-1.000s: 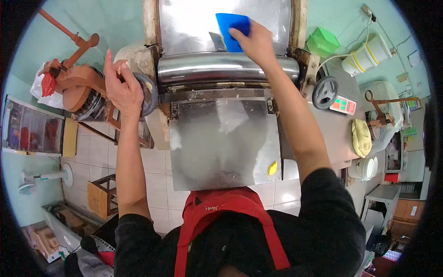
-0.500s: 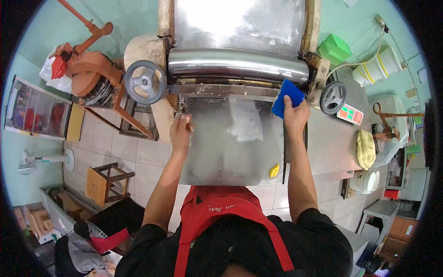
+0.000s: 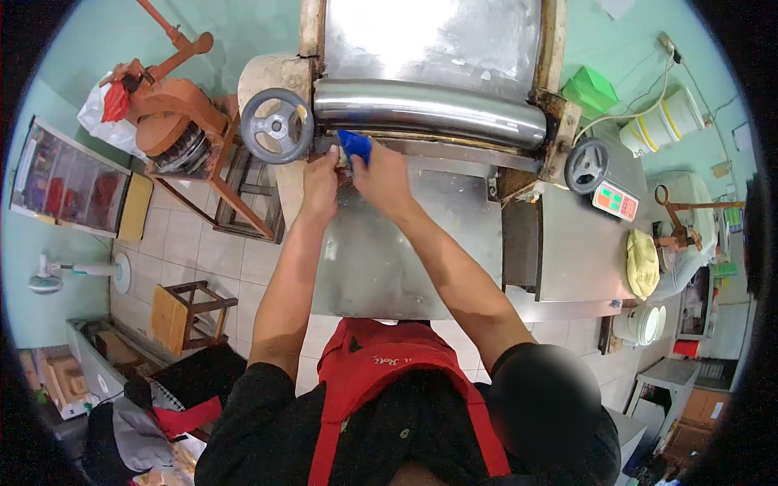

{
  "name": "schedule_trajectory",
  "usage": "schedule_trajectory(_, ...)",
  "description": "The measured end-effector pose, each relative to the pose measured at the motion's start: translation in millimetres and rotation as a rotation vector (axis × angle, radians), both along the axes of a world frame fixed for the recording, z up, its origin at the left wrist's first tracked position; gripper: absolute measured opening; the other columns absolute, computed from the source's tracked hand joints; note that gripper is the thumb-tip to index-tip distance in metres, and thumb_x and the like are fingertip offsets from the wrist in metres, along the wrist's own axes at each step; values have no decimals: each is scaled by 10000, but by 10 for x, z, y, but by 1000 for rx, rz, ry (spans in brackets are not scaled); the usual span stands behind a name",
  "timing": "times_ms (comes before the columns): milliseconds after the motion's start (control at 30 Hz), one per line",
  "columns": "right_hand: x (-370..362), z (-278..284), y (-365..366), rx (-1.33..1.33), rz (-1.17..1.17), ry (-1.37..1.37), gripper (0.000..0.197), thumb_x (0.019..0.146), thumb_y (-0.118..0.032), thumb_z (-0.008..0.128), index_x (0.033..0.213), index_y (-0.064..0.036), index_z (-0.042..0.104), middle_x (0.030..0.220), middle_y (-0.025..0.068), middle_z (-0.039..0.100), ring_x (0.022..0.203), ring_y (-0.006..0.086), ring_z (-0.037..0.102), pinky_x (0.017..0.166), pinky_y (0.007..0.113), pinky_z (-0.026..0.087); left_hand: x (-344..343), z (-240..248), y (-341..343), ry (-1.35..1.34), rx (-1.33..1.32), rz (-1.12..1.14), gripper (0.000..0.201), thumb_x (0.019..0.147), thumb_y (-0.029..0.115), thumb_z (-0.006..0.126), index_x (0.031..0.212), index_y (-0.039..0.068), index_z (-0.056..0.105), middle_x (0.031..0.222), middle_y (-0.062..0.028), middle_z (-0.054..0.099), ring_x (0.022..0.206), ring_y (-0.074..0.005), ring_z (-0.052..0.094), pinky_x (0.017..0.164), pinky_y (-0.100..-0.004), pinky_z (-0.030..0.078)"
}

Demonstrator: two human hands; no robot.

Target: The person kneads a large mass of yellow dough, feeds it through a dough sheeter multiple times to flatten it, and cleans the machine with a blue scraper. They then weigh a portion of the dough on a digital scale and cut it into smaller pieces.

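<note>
A flat blue piece (image 3: 354, 147), like a dough scraper, is gripped in my right hand (image 3: 381, 180), which reaches across to the left end of the steel roller (image 3: 429, 112). Close beside it, my left hand (image 3: 321, 182) has its fingers closed near the blue piece's edge; what they hold, if anything, is too small to make out. Both hands are over the far left corner of the grey metal plate (image 3: 405, 267), just below the roller. A grey handwheel (image 3: 277, 125) stands immediately left of my left hand.
Beyond the roller rises a sloping metal sheet (image 3: 438, 40). A second handwheel (image 3: 587, 166) and a scale (image 3: 616, 201) are at the right, by a steel table (image 3: 579, 251) bearing a yellow cloth bundle (image 3: 642, 263). An orange machine (image 3: 174, 121) and wooden stool (image 3: 190, 317) are at the left.
My right hand has carried the blue piece leftward across the roller's front to my left hand, which moved slightly up. The yellow lump and whitish patch on the plate no longer show.
</note>
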State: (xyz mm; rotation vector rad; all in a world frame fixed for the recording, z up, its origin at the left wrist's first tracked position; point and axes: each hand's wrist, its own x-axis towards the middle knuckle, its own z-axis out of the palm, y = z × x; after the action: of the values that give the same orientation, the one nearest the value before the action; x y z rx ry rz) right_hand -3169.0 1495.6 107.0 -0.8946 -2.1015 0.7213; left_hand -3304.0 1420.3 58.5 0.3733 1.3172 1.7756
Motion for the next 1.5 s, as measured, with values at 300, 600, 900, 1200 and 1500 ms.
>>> schedule_trajectory(300, 2470, -206, 988, 1, -671, 160, 274, 905, -256, 779, 1042, -19, 759, 949, 182, 778, 858, 337, 751, 813, 439, 574, -30, 2, 27, -108, 8, -25, 285, 1047, 271, 665, 1021, -11, 684, 982, -113, 714, 892, -206, 688, 815, -352, 605)
schedule_trajectory(600, 597, 144, 317, 42, -262, -88, 214, 910, -219, 716, 939, -10, 683, 837, 240, 701, 787, 439, 706, 717, 510, 555, -27, -32, 62, -131, -44, 40, 253, 1035, 240, 682, 1001, -11, 678, 967, -125, 731, 889, -227, 713, 833, -358, 614)
schedule_trajectory(900, 323, -327, -77, -107, 98, 36, 246, 865, -173, 740, 1050, -14, 708, 911, 224, 734, 819, 386, 711, 754, 463, 560, 112, -16, -81, -41, -123, -14, 189, 1058, 203, 638, 1065, 29, 712, 891, -32, 678, 715, -151, 603, 701, -329, 520)
schedule_trajectory(1200, 3444, -2072, 1057, -977, -531, 584, 609, 1053, -557, 486, 786, -67, 732, 653, 15, 626, 573, 163, 555, 523, 336, 425, 566, -933, -1075, -12, -337, 22, 187, 1071, 153, 597, 1134, 14, 705, 900, -32, 682, 716, -113, 592, 657, -277, 488)
schedule_trajectory(1500, 3514, -2008, 1985, -378, -641, -32, 493, 1029, -341, 456, 765, 42, 619, 682, 137, 608, 649, 234, 559, 673, 467, 465, 880, -1196, -1417, -54, -454, 20, 199, 1078, 207, 605, 1068, 43, 718, 901, -43, 713, 743, -115, 635, 659, -275, 522)
